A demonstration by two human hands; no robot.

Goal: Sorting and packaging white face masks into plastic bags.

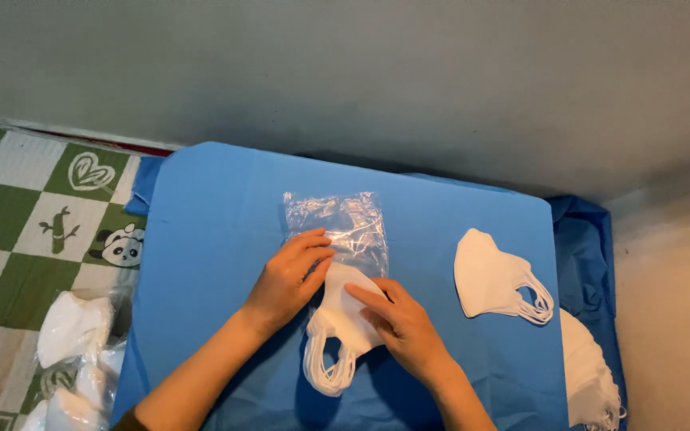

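A clear plastic bag (337, 223) lies on a blue cloth (209, 239). A stack of folded white face masks (335, 323) sits partly inside the bag's near opening, ear loops hanging toward me. My left hand (289, 279) holds the bag's near edge at the opening, fingers on the plastic. My right hand (401, 319) presses on the mask stack with fingertips on its upper part.
Another folded white mask stack (493, 279) lies on the cloth to the right. More white masks (588, 375) sit at the cloth's right edge. Bagged masks (73, 351) rest on a green-and-white checked mat (17, 207) at left. A grey wall (361, 72) rises behind.
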